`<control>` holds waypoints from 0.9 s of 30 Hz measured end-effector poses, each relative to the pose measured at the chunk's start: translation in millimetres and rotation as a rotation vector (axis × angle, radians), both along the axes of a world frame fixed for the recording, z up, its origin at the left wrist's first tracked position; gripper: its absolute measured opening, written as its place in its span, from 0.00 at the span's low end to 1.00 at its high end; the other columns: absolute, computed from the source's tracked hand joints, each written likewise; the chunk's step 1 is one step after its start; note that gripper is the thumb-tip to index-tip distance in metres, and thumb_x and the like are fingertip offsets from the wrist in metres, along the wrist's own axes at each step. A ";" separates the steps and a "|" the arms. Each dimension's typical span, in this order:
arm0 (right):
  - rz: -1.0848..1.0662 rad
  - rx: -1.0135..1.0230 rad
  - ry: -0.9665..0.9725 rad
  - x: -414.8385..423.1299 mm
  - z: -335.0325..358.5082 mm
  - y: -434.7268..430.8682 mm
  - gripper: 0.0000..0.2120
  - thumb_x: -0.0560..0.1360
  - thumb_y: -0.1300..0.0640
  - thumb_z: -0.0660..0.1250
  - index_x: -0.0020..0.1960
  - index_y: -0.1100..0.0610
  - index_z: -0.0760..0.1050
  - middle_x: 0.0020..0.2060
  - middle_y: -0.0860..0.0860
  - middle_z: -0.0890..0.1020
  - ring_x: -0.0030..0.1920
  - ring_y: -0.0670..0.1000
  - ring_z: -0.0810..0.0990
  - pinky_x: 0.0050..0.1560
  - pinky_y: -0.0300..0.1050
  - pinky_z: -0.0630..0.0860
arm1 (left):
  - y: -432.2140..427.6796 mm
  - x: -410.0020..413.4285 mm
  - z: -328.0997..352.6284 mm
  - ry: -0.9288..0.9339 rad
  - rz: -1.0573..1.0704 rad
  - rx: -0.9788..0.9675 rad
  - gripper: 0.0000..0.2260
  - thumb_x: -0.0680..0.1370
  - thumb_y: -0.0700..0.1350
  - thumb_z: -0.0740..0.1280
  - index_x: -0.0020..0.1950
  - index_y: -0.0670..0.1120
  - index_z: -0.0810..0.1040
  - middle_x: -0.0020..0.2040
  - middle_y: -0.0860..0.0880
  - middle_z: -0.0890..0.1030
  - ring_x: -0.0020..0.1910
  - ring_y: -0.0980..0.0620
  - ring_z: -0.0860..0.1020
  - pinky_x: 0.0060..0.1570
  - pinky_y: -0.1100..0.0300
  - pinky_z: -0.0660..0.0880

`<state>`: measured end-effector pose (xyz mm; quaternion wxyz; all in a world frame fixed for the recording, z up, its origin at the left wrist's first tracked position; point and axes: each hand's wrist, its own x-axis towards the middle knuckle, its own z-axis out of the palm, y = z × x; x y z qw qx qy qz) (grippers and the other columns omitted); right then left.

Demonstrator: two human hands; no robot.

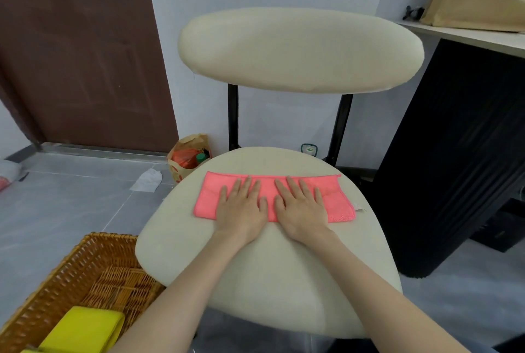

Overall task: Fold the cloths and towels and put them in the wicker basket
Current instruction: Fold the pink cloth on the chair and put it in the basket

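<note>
A pink cloth, folded into a long strip, lies across the far part of a cream chair seat. My left hand and my right hand rest flat on its middle, side by side, fingers spread and palms down. Neither hand grips it. The wicker basket stands on the floor at the lower left, partly under the seat's edge. A folded yellow cloth lies inside it near the front.
The chair's cream backrest rises behind the seat. A paper bag with items stands on the floor by the wall. A black ribbed block under a shelf is at the right. A brown door is at the left.
</note>
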<state>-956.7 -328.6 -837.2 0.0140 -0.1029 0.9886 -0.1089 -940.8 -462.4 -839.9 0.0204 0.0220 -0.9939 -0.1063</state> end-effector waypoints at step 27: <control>0.300 0.044 0.193 59.9 34.5 7.5 0.21 0.80 0.56 0.57 0.71 0.44 0.66 0.66 0.47 0.68 0.63 0.53 0.72 0.50 0.48 0.73 | -77.3 12.8 30.3 0.093 0.277 0.458 0.20 0.76 0.37 0.61 0.68 0.43 0.72 0.65 0.41 0.75 0.65 0.43 0.71 0.59 0.53 0.69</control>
